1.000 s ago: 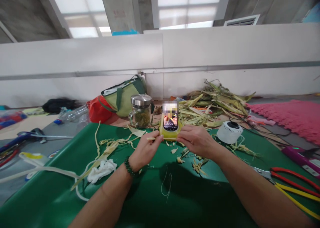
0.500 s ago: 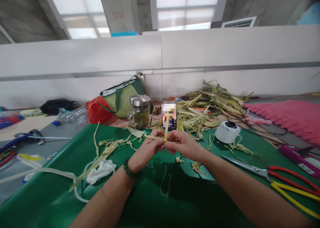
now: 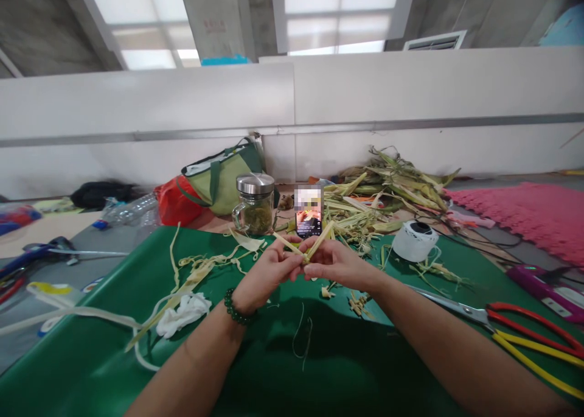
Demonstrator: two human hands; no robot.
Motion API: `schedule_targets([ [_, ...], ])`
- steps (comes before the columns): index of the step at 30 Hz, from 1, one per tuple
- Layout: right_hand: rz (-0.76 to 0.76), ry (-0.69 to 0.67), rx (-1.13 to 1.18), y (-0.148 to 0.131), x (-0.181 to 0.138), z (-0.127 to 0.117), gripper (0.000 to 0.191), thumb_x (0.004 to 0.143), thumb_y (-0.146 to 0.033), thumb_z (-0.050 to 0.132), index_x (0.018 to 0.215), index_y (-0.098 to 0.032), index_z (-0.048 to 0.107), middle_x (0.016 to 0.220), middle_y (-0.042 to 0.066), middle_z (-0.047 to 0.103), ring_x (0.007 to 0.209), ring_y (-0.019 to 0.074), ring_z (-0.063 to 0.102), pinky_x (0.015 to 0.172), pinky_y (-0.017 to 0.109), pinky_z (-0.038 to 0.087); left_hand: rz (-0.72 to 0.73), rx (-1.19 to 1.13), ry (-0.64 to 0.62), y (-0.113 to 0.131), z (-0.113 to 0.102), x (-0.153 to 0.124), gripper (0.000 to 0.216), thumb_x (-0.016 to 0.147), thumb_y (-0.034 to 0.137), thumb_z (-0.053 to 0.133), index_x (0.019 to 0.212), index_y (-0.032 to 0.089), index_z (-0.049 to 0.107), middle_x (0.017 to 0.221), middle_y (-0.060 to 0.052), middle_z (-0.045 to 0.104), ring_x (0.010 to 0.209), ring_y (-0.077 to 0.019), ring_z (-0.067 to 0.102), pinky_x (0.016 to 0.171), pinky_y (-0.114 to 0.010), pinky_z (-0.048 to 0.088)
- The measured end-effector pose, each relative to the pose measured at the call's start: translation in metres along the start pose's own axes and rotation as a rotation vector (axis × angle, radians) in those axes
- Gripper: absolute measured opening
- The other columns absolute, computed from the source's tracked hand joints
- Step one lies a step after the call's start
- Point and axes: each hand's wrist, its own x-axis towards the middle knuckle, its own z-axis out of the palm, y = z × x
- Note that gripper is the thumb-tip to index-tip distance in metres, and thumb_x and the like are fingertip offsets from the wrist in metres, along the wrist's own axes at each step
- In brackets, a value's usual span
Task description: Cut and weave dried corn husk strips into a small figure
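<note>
Pale yellow strips of dried husk (image 3: pixel 322 241) meet at a small folded knot between my hands, above the green mat. My left hand (image 3: pixel 279 266) pinches the knot from the left, and a green bead bracelet circles that wrist. From the other side, my right hand (image 3: pixel 335 265) grips the same husk with thumb and fingers. One strip slants up to the right, another up to the left. Just behind the hands, a phone (image 3: pixel 309 216) stands upright with its screen lit. Some fingertips are hidden behind the husk and the thumbs.
Scissors (image 3: pixel 479 315) with red and yellow handles lie at right, near a white roll (image 3: pixel 415 241). A lidded glass jar (image 3: pixel 255 207) stands behind the left hand. Husks (image 3: pixel 392 189) are heaped at back right. White cloth (image 3: pixel 185 313) and husk shreds lie on the green mat (image 3: pixel 365 374).
The strip that stood upright before the phone now leans to the right, uncovering the screen. The left strip now slants upward more steeply. Both hands keep hold of the knot in nearly the same place.
</note>
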Motion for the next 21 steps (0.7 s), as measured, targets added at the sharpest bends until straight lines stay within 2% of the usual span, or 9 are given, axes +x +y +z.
schedule_targets([
  [2, 0.005, 0.038, -0.022, 0.002, 0.001, 0.000, 0.029, 0.071, -0.036, 0.071, 0.079, -0.016, 0.053, 0.073, 0.003, 0.068, 0.065, 0.0114, 0.061, 0.057, 0.022, 0.046, 0.000, 0.022, 0.007, -0.001, 0.003, 0.000, 0.047, 0.069, 0.044, 0.069, 0.100, 0.014, 0.052, 0.052, 0.005, 0.049, 0.048, -0.0078, 0.043, 0.044, -0.020, 0.025],
  [5, 0.034, 0.129, -0.071, 0.004, 0.001, -0.003, 0.029, 0.067, -0.037, 0.074, 0.073, -0.015, 0.056, 0.059, -0.002, 0.062, 0.051, 0.0089, 0.055, 0.048, 0.020, 0.043, 0.002, 0.006, -0.029, 0.000, 0.004, -0.003, 0.052, 0.071, 0.047, 0.066, 0.109, 0.015, 0.051, 0.055, 0.006, 0.048, 0.044, -0.0053, 0.035, 0.042, -0.019, 0.019],
  [10, 0.061, 0.156, -0.052, 0.004, 0.001, -0.009, 0.028, 0.061, -0.034, 0.078, 0.068, -0.014, 0.060, 0.057, -0.002, 0.061, 0.048, 0.0077, 0.054, 0.048, 0.021, 0.045, -0.041, 0.025, -0.076, 0.005, -0.001, -0.009, 0.037, 0.072, 0.044, 0.066, 0.092, 0.013, 0.060, 0.051, 0.008, 0.037, 0.041, -0.0031, 0.022, 0.041, -0.021, 0.011],
  [13, 0.050, 0.184, -0.038, 0.005, 0.002, -0.010, 0.029, 0.061, -0.034, 0.078, 0.071, -0.013, 0.061, 0.060, -0.002, 0.062, 0.052, 0.0085, 0.056, 0.052, 0.022, 0.048, -0.043, 0.066, -0.094, 0.005, -0.002, -0.008, 0.040, 0.076, 0.045, 0.060, 0.102, 0.015, 0.055, 0.050, 0.008, 0.037, 0.042, -0.0046, 0.024, 0.042, -0.020, 0.014],
  [15, 0.030, 0.201, -0.038, 0.006, 0.002, -0.009, 0.029, 0.063, -0.036, 0.077, 0.075, -0.014, 0.062, 0.063, -0.001, 0.063, 0.056, 0.0096, 0.058, 0.056, 0.023, 0.049, 0.050, 0.185, -0.047, 0.002, 0.000, -0.006, 0.037, 0.080, 0.043, 0.056, 0.104, 0.015, 0.052, 0.052, 0.007, 0.043, 0.046, -0.0072, 0.034, 0.044, -0.020, 0.022],
  [17, 0.014, 0.199, -0.055, 0.007, 0.003, -0.007, 0.028, 0.066, -0.037, 0.074, 0.078, -0.014, 0.062, 0.065, -0.001, 0.064, 0.059, 0.0099, 0.059, 0.058, 0.023, 0.049, 0.180, 0.330, 0.051, -0.003, 0.002, -0.003, 0.027, 0.083, 0.041, 0.051, 0.093, 0.016, 0.052, 0.057, 0.004, 0.048, 0.052, -0.0100, 0.042, 0.049, -0.022, 0.030],
  [21, 0.008, 0.230, -0.049, 0.008, 0.003, -0.002, 0.027, 0.065, -0.037, 0.074, 0.071, -0.014, 0.060, 0.060, -0.001, 0.062, 0.051, 0.0081, 0.056, 0.053, 0.022, 0.048, 0.325, 0.517, 0.216, -0.010, 0.007, -0.002, 0.024, 0.088, 0.035, 0.041, 0.071, 0.020, 0.045, 0.057, 0.004, 0.044, 0.054, -0.0117, 0.042, 0.053, -0.024, 0.032],
])
